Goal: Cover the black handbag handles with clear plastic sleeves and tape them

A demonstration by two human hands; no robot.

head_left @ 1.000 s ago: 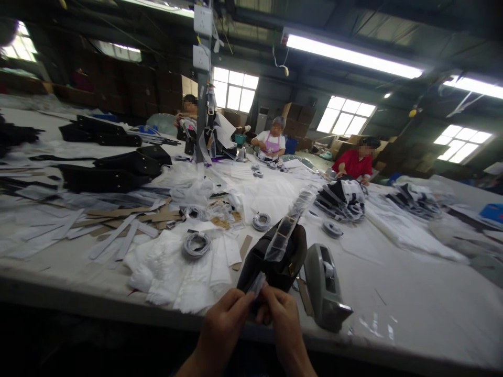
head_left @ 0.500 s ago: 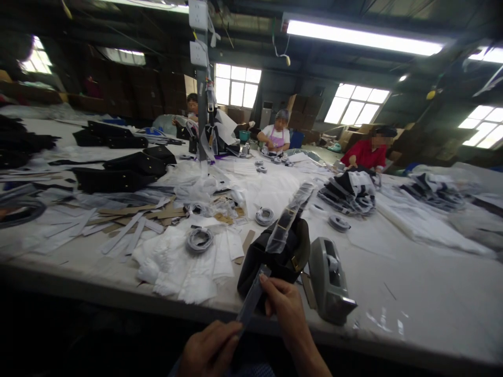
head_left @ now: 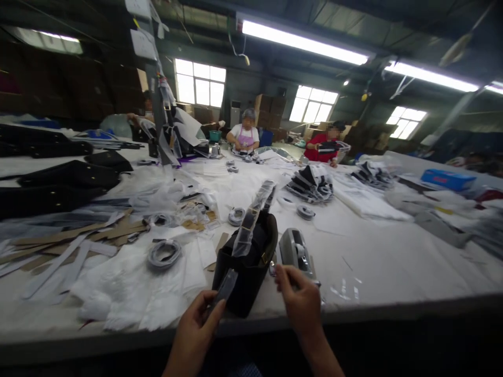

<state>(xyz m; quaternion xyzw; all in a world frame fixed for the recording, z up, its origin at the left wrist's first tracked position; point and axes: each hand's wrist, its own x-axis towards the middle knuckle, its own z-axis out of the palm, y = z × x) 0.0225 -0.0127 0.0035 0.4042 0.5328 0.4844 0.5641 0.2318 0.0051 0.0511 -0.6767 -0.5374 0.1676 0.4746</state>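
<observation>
A black handbag (head_left: 245, 269) stands near the front edge of the white table (head_left: 393, 262), its strap wrapped in clear plastic (head_left: 253, 217) and sticking up. My left hand (head_left: 196, 330) pinches a dark flat strip (head_left: 222, 290) held against the bag's front. My right hand (head_left: 301, 301) is just right of the bag, fingers curled, thumb and forefinger close together by the grey tape dispenser (head_left: 296, 251). Whether it holds a piece of tape I cannot tell.
White tissue sheets (head_left: 129, 293), a coil of grey cord (head_left: 163, 252), cardboard strips (head_left: 78, 235) and black bags (head_left: 58, 180) lie to the left. Bundles of wrapped straps (head_left: 310, 183) lie further back. Other people work at the far side (head_left: 245, 136).
The view has swung right. My left hand rose from below the table edge to the bag's front with the strip. My right hand let go of the strip and moved right to the tape dispenser.
</observation>
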